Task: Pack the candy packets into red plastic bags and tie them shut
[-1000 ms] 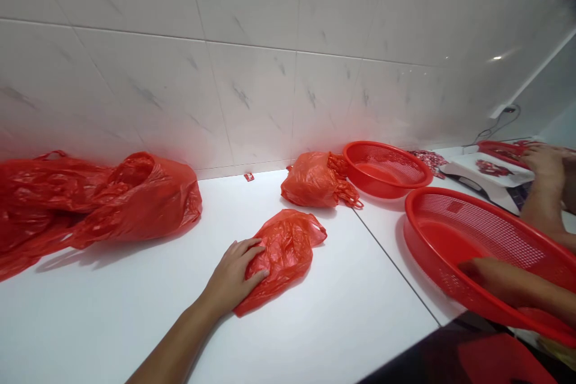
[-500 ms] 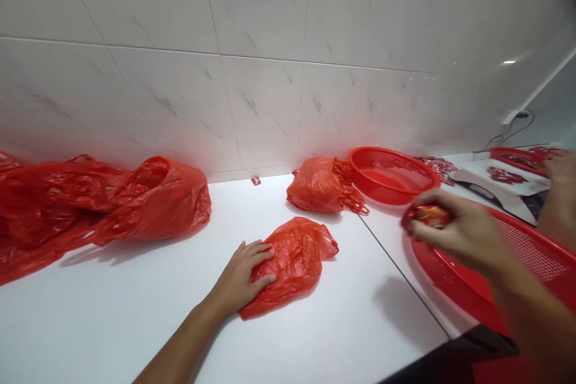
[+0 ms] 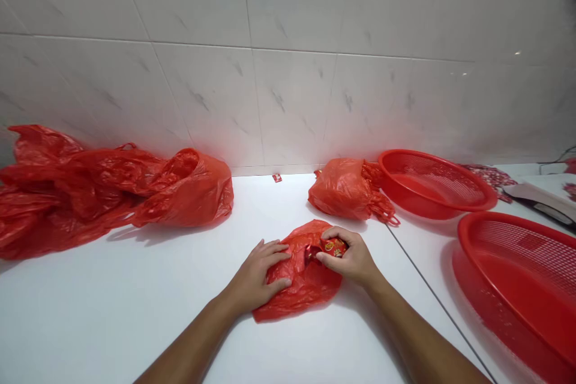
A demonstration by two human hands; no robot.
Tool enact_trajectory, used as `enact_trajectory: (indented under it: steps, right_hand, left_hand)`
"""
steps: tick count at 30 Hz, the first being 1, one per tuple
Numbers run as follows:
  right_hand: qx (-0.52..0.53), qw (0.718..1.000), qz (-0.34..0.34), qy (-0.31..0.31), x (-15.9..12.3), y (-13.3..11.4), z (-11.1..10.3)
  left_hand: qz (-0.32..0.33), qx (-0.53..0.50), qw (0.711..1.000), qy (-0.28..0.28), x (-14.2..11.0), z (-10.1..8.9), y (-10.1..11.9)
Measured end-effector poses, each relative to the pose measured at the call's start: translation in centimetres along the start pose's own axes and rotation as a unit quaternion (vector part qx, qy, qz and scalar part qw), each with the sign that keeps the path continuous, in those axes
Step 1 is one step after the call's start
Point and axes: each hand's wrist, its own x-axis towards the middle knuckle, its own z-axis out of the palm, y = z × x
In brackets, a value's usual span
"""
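A red plastic bag (image 3: 310,288) lies flat and crumpled on the white tabletop in front of me. My left hand (image 3: 263,273) rests on the bag's left side, fingers spread. Over the bag's right part, my right hand (image 3: 353,256) pinches a small shiny red packet with gold print (image 3: 333,246). A darker red, glossy bit (image 3: 311,254) shows at the packet's left end; whether it is a separate piece I cannot tell. The packet is at the bag's surface, and its underside is hidden.
Bulky red plastic bags (image 3: 189,192) lie along the wall at left. Behind my hands sit a filled, gathered red bag (image 3: 339,189) and a tiny red wrapper (image 3: 276,177). Two red plastic baskets (image 3: 436,210) (image 3: 468,264) stand at right. A seam crosses the table.
My right hand has come left from above the near basket to the flat bag, carrying the red packet. My left hand stays on the bag. The view has turned left.
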Motion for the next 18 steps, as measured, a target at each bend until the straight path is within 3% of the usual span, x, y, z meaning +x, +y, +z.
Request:
enact_trajectory:
  steps: [9,12,18]
  right_hand:
    - [0.110,0.987,0.071,0.098,0.0,0.5,-0.2]
    - [0.154,0.980,0.091,0.091,-0.1,0.2,0.2]
    - [0.149,0.986,0.056,0.053,-0.7,-0.2,1.1]
  left_hand:
    - [-0.002,0.004,1.000,-0.016,0.2,0.1,-0.4]
    - [0.002,0.011,1.000,-0.015,0.2,0.1,-0.5]
    - [-0.001,0.018,1.000,-0.019,0.3,0.1,-0.4]
